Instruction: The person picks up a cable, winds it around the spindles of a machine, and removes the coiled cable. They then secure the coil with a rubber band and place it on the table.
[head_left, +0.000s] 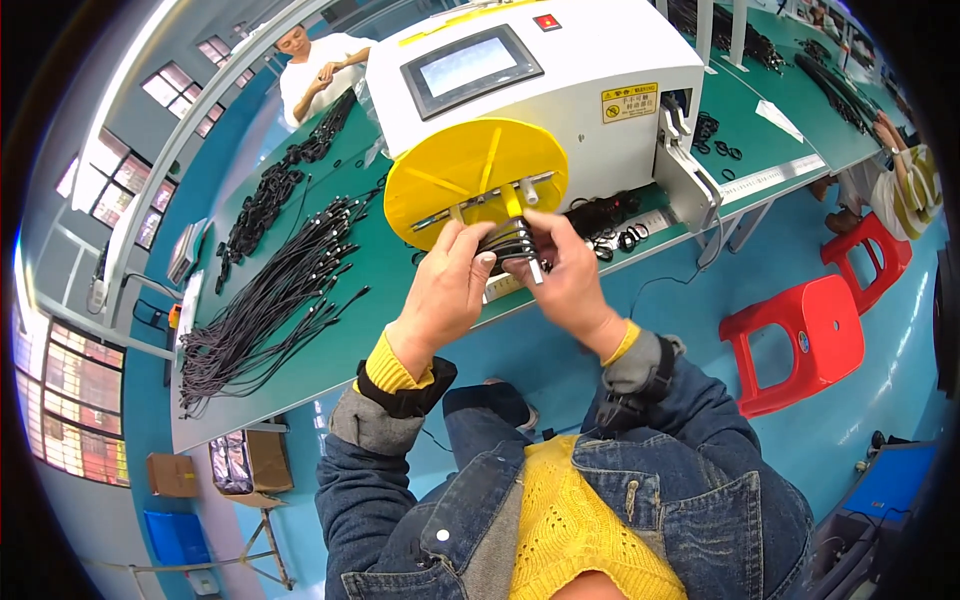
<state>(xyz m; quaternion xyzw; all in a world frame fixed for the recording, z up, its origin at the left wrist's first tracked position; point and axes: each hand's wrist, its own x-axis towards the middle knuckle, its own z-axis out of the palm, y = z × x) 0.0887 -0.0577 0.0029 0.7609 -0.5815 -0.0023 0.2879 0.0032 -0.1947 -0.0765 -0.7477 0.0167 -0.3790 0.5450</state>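
Note:
A small coil of black cable is gripped between my two hands, just in front of the lower edge of a yellow round disc. My left hand pinches the coil's left side with thumb and fingers. On the other side, my right hand closes round its right end, where a pale tip points down. The disc sits on the front of a white winding machine and carries a slotted metal bar with yellow pegs. Part of the coil is hidden behind my fingers.
Many long black cables lie on the green table to the left, with a heap of coiled cables behind. Small black rings lie right of my hands. Red stools stand at right. Another person works far left.

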